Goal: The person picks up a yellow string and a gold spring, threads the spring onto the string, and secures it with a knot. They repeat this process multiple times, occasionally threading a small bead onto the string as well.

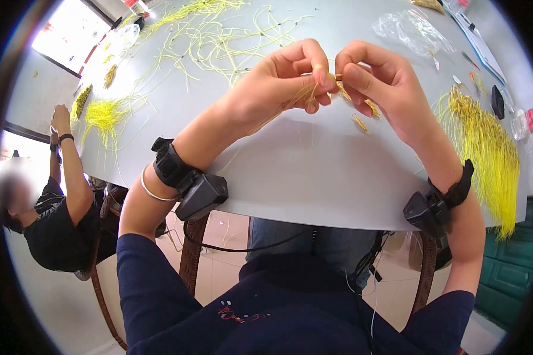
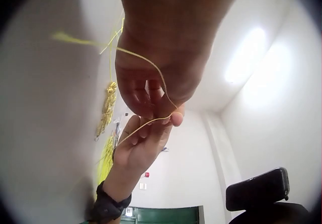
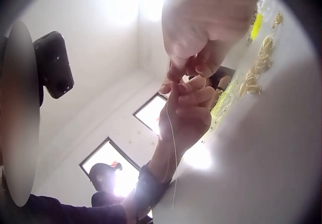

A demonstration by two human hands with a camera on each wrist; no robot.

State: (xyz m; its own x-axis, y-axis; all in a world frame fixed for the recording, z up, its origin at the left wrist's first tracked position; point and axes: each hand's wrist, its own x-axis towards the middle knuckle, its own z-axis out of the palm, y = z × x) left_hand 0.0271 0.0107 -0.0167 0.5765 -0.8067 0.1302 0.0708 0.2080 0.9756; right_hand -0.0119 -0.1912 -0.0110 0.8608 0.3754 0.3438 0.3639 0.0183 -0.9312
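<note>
Head view: thin yellow cord (image 1: 311, 90) is pinched between both hands, held up just above the grey worktop (image 1: 314, 171) near its front edge. Left hand (image 1: 281, 80) has thumb and forefinger closed tight on the cord; right hand (image 1: 378, 80) pinches the other end, where a small gold piece shows at the fingertips, too small to identify. Left wrist view shows the cord (image 2: 151, 91) looping from one pinch to the other, free tail trailing away from the hand.

Judgement: keep both pinches close together and the short span taut, so the end doesn't fray or slip; work at the fingertips, not the palms.

Long axis of the held span runs roughly left-right between the hands; loose tail hangs down toward the worktop.

Nearby: gold braided pieces (image 1: 361, 123) just under the hands, bundle of yellow cords (image 1: 485, 148) to the right, loose strands (image 1: 219, 35) farther back
</note>
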